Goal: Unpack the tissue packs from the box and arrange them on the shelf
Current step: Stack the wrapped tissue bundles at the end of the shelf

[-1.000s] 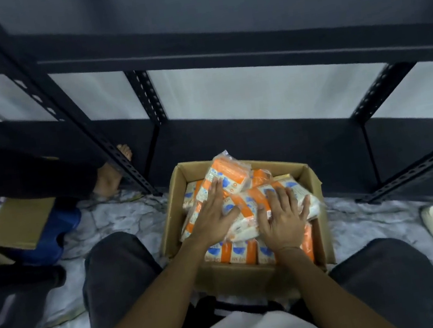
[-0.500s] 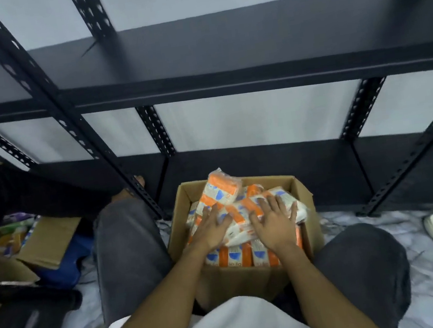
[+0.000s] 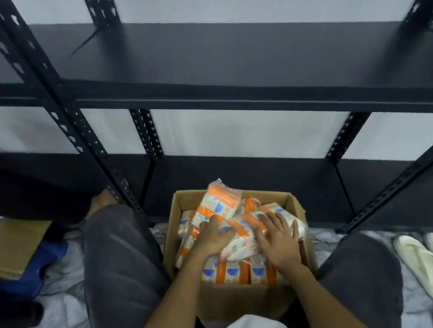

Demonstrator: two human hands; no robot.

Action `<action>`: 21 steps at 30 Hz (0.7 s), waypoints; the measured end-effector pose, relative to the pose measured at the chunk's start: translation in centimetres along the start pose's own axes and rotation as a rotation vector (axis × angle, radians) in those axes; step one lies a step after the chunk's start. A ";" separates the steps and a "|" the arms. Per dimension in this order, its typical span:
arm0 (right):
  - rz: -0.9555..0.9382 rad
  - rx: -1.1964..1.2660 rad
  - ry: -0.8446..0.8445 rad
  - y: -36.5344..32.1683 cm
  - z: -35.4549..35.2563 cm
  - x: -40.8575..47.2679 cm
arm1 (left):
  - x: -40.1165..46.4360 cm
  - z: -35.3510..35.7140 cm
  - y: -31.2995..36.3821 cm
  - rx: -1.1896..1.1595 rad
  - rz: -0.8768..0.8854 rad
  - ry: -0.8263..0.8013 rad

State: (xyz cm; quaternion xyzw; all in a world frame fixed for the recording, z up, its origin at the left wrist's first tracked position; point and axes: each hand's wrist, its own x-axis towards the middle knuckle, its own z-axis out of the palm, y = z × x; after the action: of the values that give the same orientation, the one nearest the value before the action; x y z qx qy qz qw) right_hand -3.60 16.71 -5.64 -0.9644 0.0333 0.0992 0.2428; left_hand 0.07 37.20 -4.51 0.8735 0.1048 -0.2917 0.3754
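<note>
Both hands point(image 3: 215, 238) point(image 3: 279, 241) rest on tissue packs point(image 3: 241, 233) in box point(image 3: 230, 299), slippers point(image 3: 432, 263) beside

Marble-patterned floor point(image 3: 65, 324), pale with grey veins. Directly on it: open cardboard box point(image 3: 238, 301) of tissue packs between the knees, just before the black rack point(image 3: 222, 59); second carton point(image 3: 9, 251) at far left, beside something blue point(image 3: 42, 263); pair of cream slippers point(image 3: 432, 263) at right. Rack boards bare and dark, uprights standing on the floor.

Both hands point(image 3: 215, 238) point(image 3: 277, 239) flat on tissue packs point(image 3: 240, 230) in box point(image 3: 231, 299).
</note>
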 end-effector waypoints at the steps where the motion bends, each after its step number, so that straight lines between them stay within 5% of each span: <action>1: 0.016 -0.009 -0.012 -0.3 -0.2 0.2 | 0.6 -0.5 -0.2 -0.037 -0.003 0.017; 9: 0.117 0.023 -0.009 -1.6 -0.4 1.1 | 4.0 -2.4 -1.7 -0.255 -0.016 0.373; 21: 0.291 -0.099 0.016 -4.9 -0.6 5.9 | 4.8 -2.9 -1.9 -0.238 -0.041 0.468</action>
State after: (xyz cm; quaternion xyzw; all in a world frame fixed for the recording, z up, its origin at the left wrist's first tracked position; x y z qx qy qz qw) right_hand 2.84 20.68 -4.09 -0.9609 0.1698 0.1273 0.1777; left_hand 4.42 40.46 -6.86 0.8646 0.2400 -0.0748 0.4350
